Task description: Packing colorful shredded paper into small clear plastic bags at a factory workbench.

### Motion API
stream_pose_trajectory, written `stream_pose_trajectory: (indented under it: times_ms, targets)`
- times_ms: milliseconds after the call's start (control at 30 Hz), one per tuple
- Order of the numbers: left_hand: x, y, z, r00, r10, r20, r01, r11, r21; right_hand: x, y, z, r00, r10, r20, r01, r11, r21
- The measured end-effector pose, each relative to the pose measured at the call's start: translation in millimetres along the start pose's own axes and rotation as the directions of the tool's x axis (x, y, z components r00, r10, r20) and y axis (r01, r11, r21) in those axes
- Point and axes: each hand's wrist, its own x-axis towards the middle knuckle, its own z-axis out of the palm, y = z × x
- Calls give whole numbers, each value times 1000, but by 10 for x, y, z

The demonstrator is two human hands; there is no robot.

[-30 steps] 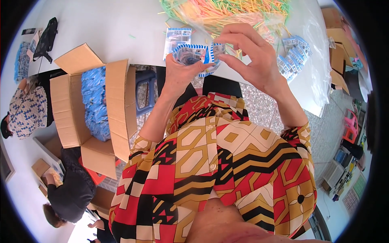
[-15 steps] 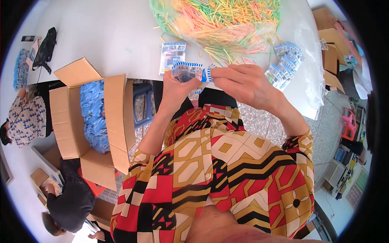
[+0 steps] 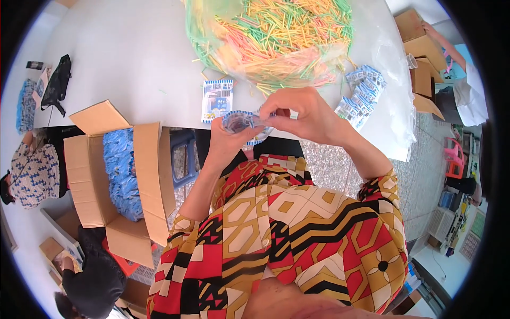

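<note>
Over the table's near edge, my left hand [image 3: 222, 144] is closed around a small clear plastic packet [image 3: 237, 122] with a blue-and-white striped rim. The packet's mouth is spread into a rounded shape. My right hand [image 3: 311, 116] pinches the packet's right side between thumb and fingers, its other fingers curled. Just beyond my left hand, a flat printed packet [image 3: 217, 100] lies on the table. To the right of my right hand is a fanned stack of similar packets [image 3: 362, 97]. What is inside the held packet I cannot make out.
A large plastic bag of thin pink, yellow and green sticks [image 3: 281, 40] lies spread on the white table [image 3: 127, 64]. At the left stands a cardboard box [image 3: 151, 181] holding blue packets [image 3: 123, 170], beside a blue stool [image 3: 184, 159]. Other people work at left and right.
The packet's mouth has gone from flatter to rounded between my hands. My right hand has shifted slightly left, its fingers now bent in a pinch. The whole view has tilted a little.
</note>
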Motion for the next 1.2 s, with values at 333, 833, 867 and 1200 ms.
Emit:
stream_pose_trajectory:
  times_ms: [333,833,867,1200]
  targets:
    - [23,6,-34,984,33,-174,-76,965,-250,968,1357,-417,866,57,-496,-174,965,-194]
    - [-53,0,-176,987,2,-163,-47,960,-277,2273,2250,-350,982,128,-141,-189,591,-784]
    - [-54,1,-170,986,0,-165,-47,959,-280,2315,2292,-366,979,178,-98,-180,538,-823]
    - [-62,21,-167,985,5,-174,-56,956,-289,2050,2261,-333,875,-333,-351,13,741,-672]
